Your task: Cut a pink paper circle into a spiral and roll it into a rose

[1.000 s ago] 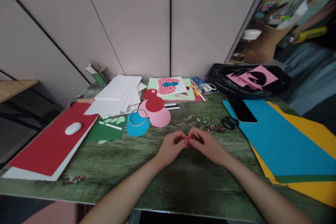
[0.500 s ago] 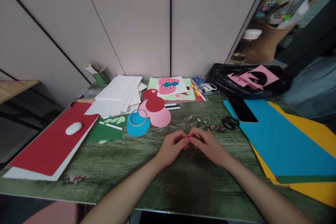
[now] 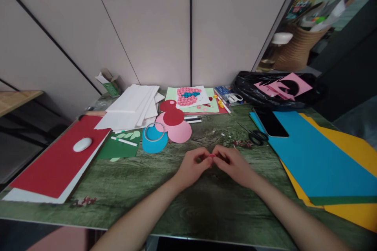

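Observation:
My left hand (image 3: 193,164) and my right hand (image 3: 233,164) meet above the middle of the table, fingertips pinched together on a small pink-red piece (image 3: 212,155), perhaps paper. Most of it is hidden by the fingers. Beyond them, to the left, lie pink paper circles (image 3: 180,131), a dark red circle (image 3: 173,117) and a blue circle (image 3: 154,147) with a roll of tape (image 3: 162,135) on it. Farther back a white sheet (image 3: 204,100) bears rows of pink and blue rounded pieces. Black-handled scissors (image 3: 258,137) rest to the right of my right hand.
Red sheets (image 3: 59,160) with a white oval object (image 3: 83,144) lie left, near a stack of white paper (image 3: 126,104). Blue sheets (image 3: 312,153) and a phone (image 3: 271,122) are on the right. A black bag (image 3: 250,86) with pink scraps stands behind.
Both hands stay together in nearly the same place, with a slight shift of the fingers around the pink-red piece. The pale blue shape at the far right edge has mostly gone from view.

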The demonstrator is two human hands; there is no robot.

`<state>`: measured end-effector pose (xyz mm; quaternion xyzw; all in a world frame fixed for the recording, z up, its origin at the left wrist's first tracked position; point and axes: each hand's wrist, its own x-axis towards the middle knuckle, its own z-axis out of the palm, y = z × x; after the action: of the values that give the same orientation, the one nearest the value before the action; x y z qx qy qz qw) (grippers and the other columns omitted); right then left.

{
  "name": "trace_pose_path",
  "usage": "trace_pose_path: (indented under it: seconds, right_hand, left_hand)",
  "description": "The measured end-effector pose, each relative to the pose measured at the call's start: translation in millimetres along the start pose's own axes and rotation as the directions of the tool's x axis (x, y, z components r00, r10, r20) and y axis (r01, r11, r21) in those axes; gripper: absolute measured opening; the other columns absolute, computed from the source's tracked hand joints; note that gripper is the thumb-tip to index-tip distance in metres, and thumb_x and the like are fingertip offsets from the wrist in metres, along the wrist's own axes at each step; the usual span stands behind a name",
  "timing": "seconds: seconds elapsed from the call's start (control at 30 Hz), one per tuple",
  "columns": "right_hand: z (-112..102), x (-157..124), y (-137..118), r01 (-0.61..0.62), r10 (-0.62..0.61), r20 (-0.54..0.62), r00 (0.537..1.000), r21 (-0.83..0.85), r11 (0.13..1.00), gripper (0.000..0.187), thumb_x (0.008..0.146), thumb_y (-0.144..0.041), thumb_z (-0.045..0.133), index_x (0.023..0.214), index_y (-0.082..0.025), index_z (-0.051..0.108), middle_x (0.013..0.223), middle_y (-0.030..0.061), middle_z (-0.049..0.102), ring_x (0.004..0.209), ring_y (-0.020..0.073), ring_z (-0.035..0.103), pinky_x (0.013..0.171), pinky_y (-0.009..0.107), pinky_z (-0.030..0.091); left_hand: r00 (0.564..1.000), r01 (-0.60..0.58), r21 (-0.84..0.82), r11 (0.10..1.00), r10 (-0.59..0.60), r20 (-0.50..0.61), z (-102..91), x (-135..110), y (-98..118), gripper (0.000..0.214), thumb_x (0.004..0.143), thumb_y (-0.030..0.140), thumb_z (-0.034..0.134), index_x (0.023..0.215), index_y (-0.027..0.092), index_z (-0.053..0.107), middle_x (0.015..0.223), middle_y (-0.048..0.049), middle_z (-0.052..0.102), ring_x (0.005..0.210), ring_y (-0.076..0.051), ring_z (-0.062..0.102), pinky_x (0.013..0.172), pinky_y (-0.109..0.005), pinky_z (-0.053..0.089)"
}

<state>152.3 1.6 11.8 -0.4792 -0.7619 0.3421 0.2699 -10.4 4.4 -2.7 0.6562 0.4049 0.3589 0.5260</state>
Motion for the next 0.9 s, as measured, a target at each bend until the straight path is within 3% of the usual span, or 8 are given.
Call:
trace_pose_path:
  seconds: [0.3, 0.5, 0.63, 0.9]
  right_hand:
    - [2.2, -0.3, -1.6, 0.007, -0.005, -0.036, 0.999, 0.033, 0.999, 0.016, 0.078, -0.021, 0.047, 0.062, -0.018, 0.046, 0.051, -0.0066, 0.033, 0.049, 0.0083, 0.032, 0.047, 0.021, 0.021]
    - [-3.3, 1.0, -1.5, 0.005, -0.006, 0.033, 0.999, 0.008, 1.0, 0.018, 0.079, -0.021, 0.046, 0.062, -0.017, 0.051, 0.053, -0.0059, 0.037, 0.052, 0.009, 0.034, 0.05, 0.023, 0.022]
    - [-3.5, 0.6, -1.2, 0.009, -0.012, 0.081, 0.997, 0.035, 0.999, 0.019, 0.08, -0.02, 0.046, 0.061, -0.017, 0.05, 0.052, -0.0061, 0.037, 0.052, 0.009, 0.034, 0.05, 0.023, 0.023]
    - [-1.9, 0.8, -1.5, -0.013, 0.012, -0.011, 1.0, -0.058, 0.998, 0.022, 0.082, -0.026, 0.047, 0.062, -0.017, 0.046, 0.054, -0.0057, 0.038, 0.052, 0.0091, 0.035, 0.05, 0.023, 0.023]
  left_hand:
    - [0.997, -0.05, 0.047, 0.998, 0.052, -0.052, 0.9, -1.2, 1.2, 0.018, 0.078, 0.026, 0.052, 0.066, 0.013, 0.054, 0.063, 0.0015, 0.05, 0.065, -0.011, 0.045, 0.061, -0.022, 0.034]
    - [0.994, 0.042, -0.058, 0.997, -0.036, 0.104, -4.1, 2.4, 0.8, 0.02, 0.078, 0.028, 0.051, 0.065, 0.013, 0.055, 0.063, 0.0004, 0.055, 0.064, -0.011, 0.049, 0.062, -0.023, 0.036]
    - [0.987, 0.065, -0.084, 0.994, -0.052, 0.151, -6.0, 1.9, 2.2, 0.021, 0.077, 0.029, 0.054, 0.063, 0.013, 0.055, 0.062, 0.0002, 0.055, 0.064, -0.011, 0.049, 0.062, -0.023, 0.036]
    - [1.0, 0.021, -0.053, 0.998, -0.022, -0.01, -3.7, 2.3, 2.1, 0.015, 0.079, 0.027, 0.051, 0.075, 0.014, 0.056, 0.067, 0.0003, 0.054, 0.066, -0.012, 0.05, 0.063, -0.023, 0.037]
